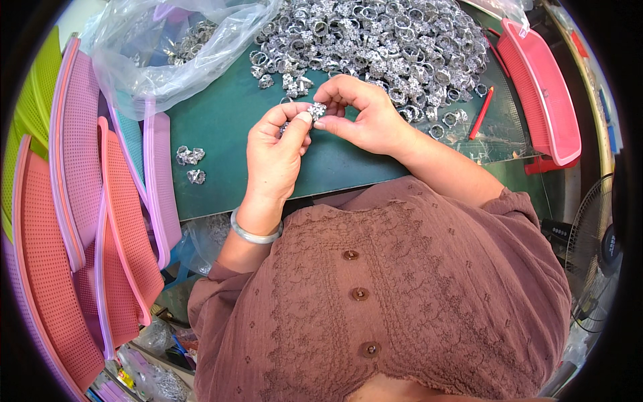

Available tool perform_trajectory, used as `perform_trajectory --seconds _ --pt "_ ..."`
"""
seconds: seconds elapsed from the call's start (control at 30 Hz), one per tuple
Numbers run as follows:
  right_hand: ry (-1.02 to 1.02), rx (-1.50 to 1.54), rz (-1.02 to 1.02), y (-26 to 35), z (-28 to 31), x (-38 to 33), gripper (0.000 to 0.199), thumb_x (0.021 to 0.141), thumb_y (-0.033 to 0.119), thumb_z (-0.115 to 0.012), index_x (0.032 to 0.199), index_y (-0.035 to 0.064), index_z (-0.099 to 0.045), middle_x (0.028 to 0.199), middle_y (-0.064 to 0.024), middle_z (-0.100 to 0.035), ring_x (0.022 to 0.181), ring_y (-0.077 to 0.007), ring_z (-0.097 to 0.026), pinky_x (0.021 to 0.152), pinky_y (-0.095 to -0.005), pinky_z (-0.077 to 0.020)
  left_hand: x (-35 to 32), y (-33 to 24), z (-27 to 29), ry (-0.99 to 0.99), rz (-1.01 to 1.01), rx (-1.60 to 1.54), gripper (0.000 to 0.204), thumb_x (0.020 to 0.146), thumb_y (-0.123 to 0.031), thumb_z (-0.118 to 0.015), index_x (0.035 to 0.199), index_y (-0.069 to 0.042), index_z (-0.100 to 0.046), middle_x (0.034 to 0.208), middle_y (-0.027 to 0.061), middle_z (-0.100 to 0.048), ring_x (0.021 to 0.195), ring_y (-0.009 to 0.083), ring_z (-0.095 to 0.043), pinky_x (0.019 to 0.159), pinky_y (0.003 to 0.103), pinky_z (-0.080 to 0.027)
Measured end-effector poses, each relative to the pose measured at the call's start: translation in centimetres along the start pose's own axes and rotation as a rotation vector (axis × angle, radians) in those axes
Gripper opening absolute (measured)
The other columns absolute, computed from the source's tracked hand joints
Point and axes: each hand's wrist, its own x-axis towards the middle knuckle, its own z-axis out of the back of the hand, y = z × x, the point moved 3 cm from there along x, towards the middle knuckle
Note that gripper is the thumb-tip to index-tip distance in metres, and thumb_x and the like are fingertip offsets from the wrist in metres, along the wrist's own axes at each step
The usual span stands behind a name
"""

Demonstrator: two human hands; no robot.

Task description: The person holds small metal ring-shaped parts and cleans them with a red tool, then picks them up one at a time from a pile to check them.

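Observation:
A silver ring with a flower-like, sparkling top is held up over the green table mat. My left hand is closed on it, thumb and forefinger pinching it, and more silver-coloured metal shows between its curled fingers. From the other side, the thumb and forefinger of my right hand close on the same ring's edge. Just beyond the hands lies a big heap of similar silver rings, some spilling toward me. Two small groups of rings sit apart on the mat, left of my left hand.
A clear plastic bag with more rings inside stands at the far left. Purple, coral and green perforated baskets are stacked along the left side. To the right are a red pencil, a pink basket and a fan.

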Motion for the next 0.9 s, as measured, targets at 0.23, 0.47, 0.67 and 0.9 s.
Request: perform_trajectory --seconds 0.23,0.47,0.67,0.9 --pt "-0.001 -0.032 -0.008 0.05 0.07 -0.09 0.023 0.068 0.006 -0.068 0.087 0.0034 -0.055 0.075 -0.0022 -0.054 0.064 -0.0092 -0.053 0.055 -0.0221 -0.0452 -0.1 0.04 -0.25 0.015 0.003 0.017 0.013 0.082 -0.006 -0.056 0.093 -0.001 -0.059 0.073 -0.0009 -0.057 0.057 0.0026 -0.045 0.049 0.015 -0.035" --pt "0.019 -0.037 -0.04 0.17 0.15 -0.11 0.021 0.069 0.004 -0.066 0.085 0.0026 -0.053 0.076 -0.0019 -0.054 0.065 -0.0086 -0.052 0.058 -0.0217 -0.044 -0.32 -0.17 -0.61 0.039 -0.062 0.025 0.017 0.08 -0.003 -0.057 0.097 0.0 -0.058 0.08 -0.0004 -0.056 0.063 0.0025 -0.046 0.054 0.015 -0.037" --pt "-0.028 0.025 -0.015 -0.34 0.08 -0.14 0.019 0.069 0.005 -0.066 0.084 0.0039 -0.053 0.073 -0.0014 -0.054 0.063 -0.0088 -0.053 0.054 -0.0221 -0.0441 -0.23 0.0 -0.64 0.02 -0.091 0.053 0.02 0.081 -0.004 -0.057 0.1 0.0 -0.058 0.083 -0.0002 -0.055 0.069 0.0041 -0.049 0.059 0.015 -0.04" --pt "-0.014 0.151 -0.026 -0.35 -0.11 -0.22 0.017 0.073 0.005 -0.064 0.087 0.0014 -0.054 0.077 -0.003 -0.057 0.068 -0.0091 -0.055 0.062 -0.0226 -0.0464 0.03 -0.27 0.07 -0.017 -0.33 0.325 0.021 0.081 -0.004 -0.057 0.102 -0.003 -0.06 0.084 0.0012 -0.053 0.073 0.0074 -0.049 0.065 0.019 -0.041"
